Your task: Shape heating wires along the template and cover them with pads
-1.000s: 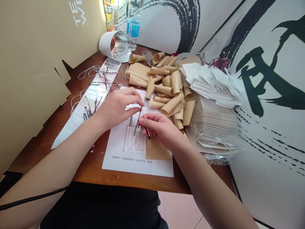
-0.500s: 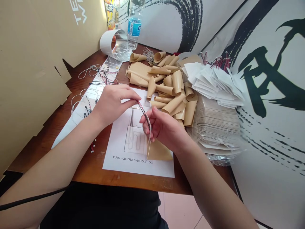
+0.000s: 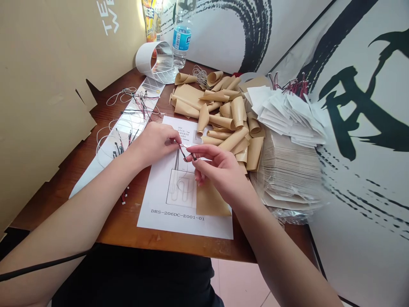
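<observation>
The left hand (image 3: 156,143) and right hand (image 3: 220,170) each pinch narrowly on a thin dark wire (image 3: 188,152), held just above a printed drawing sheet (image 3: 179,222). A tan paper piece (image 3: 212,201) lies on that sheet, with curled tan paper (image 3: 220,106) heaped beyond. A loose pinch could drop the wire, and a careless wrist could nudge the piece out of place, or the heap could slide toward it.

Table top (image 3: 121,224): brown wood, smooth, a bit shiny. Thin wires (image 3: 185,152): black and red plastic skin, smooth. Printed sheet (image 3: 156,204): white paper, flat, matt. Curled tan sheets (image 3: 234,136): thin, matt, paper-like. Crinkly wrap (image 3: 289,215): clear plastic, shiny. Water bottle (image 3: 180,47): clear plastic, glossy. Side wall (image 3: 47,106): tan cardboard, matt, rough cut edge. Floor tile (image 3: 239,283): pale pink, smooth.
</observation>
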Demonstrator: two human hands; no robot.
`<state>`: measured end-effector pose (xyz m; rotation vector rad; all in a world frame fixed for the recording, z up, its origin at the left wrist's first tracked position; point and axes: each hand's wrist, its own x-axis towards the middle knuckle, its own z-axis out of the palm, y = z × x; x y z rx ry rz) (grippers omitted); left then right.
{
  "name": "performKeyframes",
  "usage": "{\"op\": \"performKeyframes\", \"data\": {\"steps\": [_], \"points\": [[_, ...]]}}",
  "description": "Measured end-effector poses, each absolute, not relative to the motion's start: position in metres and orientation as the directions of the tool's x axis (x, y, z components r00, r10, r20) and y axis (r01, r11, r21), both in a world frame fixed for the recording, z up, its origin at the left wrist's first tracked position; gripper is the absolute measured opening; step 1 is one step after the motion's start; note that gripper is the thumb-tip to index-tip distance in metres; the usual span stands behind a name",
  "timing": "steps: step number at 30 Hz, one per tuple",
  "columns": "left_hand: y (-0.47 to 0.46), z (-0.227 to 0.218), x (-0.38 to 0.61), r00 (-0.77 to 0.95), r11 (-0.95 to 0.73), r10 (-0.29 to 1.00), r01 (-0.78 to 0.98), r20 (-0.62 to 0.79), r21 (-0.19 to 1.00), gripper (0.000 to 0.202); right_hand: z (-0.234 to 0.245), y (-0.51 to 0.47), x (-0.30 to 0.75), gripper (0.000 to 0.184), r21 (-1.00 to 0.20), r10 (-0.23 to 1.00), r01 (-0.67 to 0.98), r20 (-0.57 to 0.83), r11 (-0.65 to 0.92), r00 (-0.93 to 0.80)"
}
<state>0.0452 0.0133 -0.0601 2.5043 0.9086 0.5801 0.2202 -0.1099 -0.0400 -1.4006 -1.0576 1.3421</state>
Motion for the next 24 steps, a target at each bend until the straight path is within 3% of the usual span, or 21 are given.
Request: {"op": "performKeyframes", "data": {"steps": [5,10,14,19,24], "points": [[0.015,-0.059,0.043,0.721,-0.714,0.664,0.532,0.2,0.455,0.017,-0.047,-0.113,0.219,0.021,-0.94,0.988,0.34,0.012,-0.042,0.155],[0.015,-0.059,0.043,0.736,-0.707,0.656,0.521,0.168,0.478,0.014,-0.05,-0.114,0.22,0.014,-0.748,0.951,0.632,0.304,0.204,0.053],[0.013,-0.058,0.043,0.717,-0.68,0.68,0.54,0.152,0.496,0.014,-0.051,-0.116,0.218,0.014,-0.658,0.929,0.7,0.37,0.277,-0.021],[0.007,-0.053,0.043,0.651,-0.571,0.754,0.583,0.088,0.578,0.043,-0.055,-0.117,0.215,0.013,-0.539,0.861,0.737,0.496,0.408,-0.114],[0.005,-0.051,0.044,0.647,-0.58,0.756,0.593,0.097,0.558,0.049,-0.057,-0.118,0.212,0.009,-0.453,0.816,0.766,0.557,0.455,-0.155]]}}
